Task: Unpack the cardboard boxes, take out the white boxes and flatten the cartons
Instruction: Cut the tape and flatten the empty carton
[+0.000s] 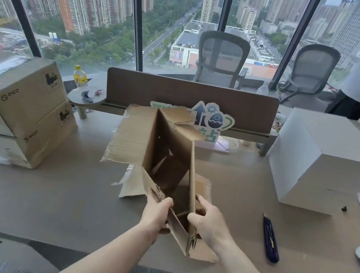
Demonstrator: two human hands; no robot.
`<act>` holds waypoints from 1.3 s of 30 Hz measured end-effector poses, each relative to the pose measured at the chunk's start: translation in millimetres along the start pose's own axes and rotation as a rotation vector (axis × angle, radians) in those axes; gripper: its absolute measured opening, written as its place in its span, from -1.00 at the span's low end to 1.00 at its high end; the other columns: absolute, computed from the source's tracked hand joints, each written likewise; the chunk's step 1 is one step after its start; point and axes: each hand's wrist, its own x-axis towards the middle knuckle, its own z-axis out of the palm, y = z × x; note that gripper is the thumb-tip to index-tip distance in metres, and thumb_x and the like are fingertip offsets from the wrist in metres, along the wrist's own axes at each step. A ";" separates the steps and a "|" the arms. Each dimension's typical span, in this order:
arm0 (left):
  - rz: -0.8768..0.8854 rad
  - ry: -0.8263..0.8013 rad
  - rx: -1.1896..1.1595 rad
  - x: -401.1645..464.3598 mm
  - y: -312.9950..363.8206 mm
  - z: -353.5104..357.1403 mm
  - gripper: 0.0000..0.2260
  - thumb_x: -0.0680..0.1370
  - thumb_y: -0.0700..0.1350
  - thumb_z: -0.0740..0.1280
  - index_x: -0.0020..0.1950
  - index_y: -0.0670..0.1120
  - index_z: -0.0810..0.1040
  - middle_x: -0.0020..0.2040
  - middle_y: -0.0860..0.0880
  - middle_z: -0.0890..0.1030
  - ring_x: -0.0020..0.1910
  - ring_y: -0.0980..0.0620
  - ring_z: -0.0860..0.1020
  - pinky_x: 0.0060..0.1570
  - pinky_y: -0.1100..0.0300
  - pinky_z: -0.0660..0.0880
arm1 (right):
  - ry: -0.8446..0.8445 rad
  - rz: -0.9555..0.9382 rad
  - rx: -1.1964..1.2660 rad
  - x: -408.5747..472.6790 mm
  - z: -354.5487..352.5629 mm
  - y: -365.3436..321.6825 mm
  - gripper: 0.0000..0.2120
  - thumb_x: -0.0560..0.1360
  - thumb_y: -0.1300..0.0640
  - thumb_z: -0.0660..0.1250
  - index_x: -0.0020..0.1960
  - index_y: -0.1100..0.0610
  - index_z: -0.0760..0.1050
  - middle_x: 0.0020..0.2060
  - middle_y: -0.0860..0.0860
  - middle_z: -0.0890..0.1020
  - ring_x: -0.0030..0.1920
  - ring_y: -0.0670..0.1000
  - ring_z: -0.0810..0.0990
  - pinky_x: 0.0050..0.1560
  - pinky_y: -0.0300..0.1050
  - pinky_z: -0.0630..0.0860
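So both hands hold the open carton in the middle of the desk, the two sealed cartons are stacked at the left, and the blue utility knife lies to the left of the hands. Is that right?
Not quite. In the head view the blue utility knife lies to the right of the hands, not the left. The rest holds: left hand and right hand grip the open carton mid-desk, and the two sealed cartons are stacked at the left.

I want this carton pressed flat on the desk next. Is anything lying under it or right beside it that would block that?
Nothing visible does. Both hands, left and right, grip the opened carton; the utility knife lies apart to its right.
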 end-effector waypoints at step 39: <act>0.234 -0.193 0.030 -14.4 86.3 -60.1 -0.88 0.50 -0.24 0.30 -0.01 -0.14 0.59 -0.16 -0.14 0.68 -0.21 -0.11 0.61 -0.06 -0.18 0.59 | -0.103 0.508 0.533 22.2 -8.5 60.5 -0.47 0.44 -0.16 0.41 0.25 0.20 0.56 -0.09 0.15 0.61 -0.20 0.11 0.54 -0.11 -0.09 0.45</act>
